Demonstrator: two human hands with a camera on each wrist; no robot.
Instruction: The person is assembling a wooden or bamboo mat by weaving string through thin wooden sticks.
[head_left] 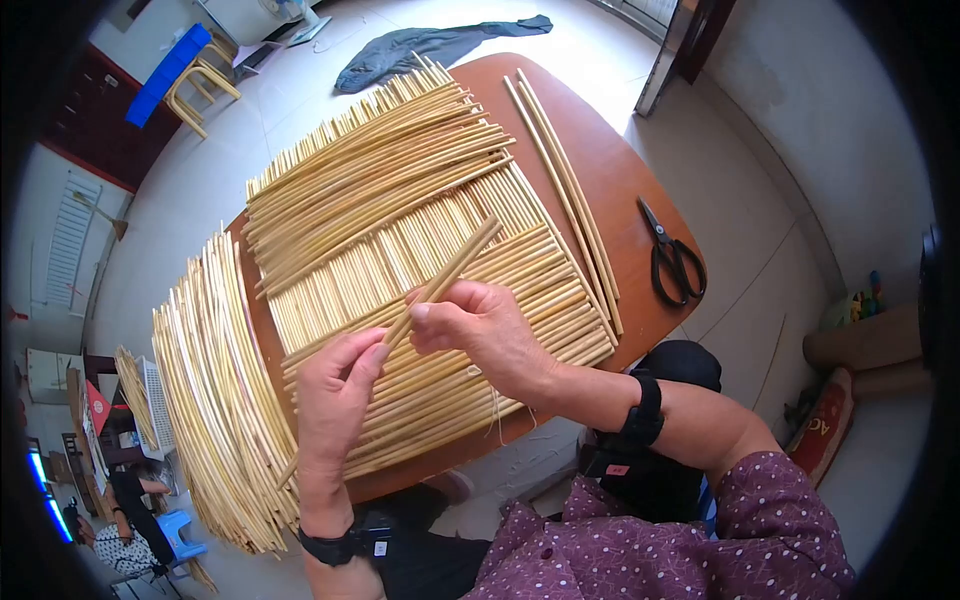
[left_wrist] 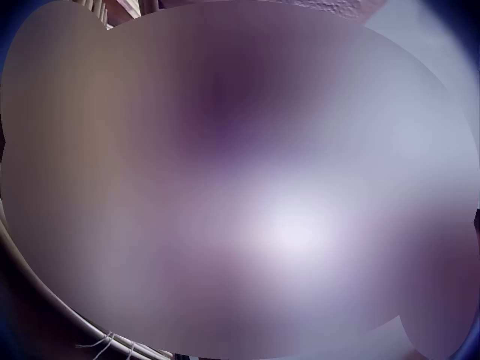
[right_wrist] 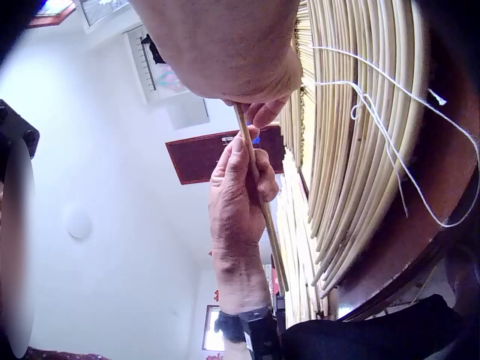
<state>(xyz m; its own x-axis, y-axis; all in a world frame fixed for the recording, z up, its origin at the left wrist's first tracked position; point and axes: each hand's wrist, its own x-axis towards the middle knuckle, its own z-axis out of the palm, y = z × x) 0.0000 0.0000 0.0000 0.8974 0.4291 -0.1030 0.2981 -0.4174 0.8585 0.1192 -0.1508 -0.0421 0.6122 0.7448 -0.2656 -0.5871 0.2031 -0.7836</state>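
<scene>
Head view, stalk: the held stalk point(head_left: 458, 262) slants above the middle of the table point(head_left: 620, 180); it may be two lying together, I can't tell.
Hands: left hand point(head_left: 335, 400) and right hand point(head_left: 490, 325) both pinch it, close together, presumably so that neither end swings.
Near rows: the near rows point(head_left: 480, 375) lie side by side across the table's near half, over the lower layer point(head_left: 395, 255); that tight packing probably stops them rolling.
Far rows: the far rows point(head_left: 370, 180) cross the table's far half, looser, perhaps kept there within reach.
Bundle: the bundle point(head_left: 210, 390) sits along the table's left edge; what bears it is hidden.
Scissors: the scissors point(head_left: 662, 238) rest near the table's right edge, loops toward the person, handy for a right-hand grab, I'd judge.
Left wrist view, blur: nearly everything is smeared, so the left hand's grip can't be told from here.
Right wrist view, grip: the left thumb presses the stalk against the fingers, seemingly to steady it.
Cord: white cord point(right_wrist: 356, 111) trails slack over the near rows at the table's near edge.
</scene>
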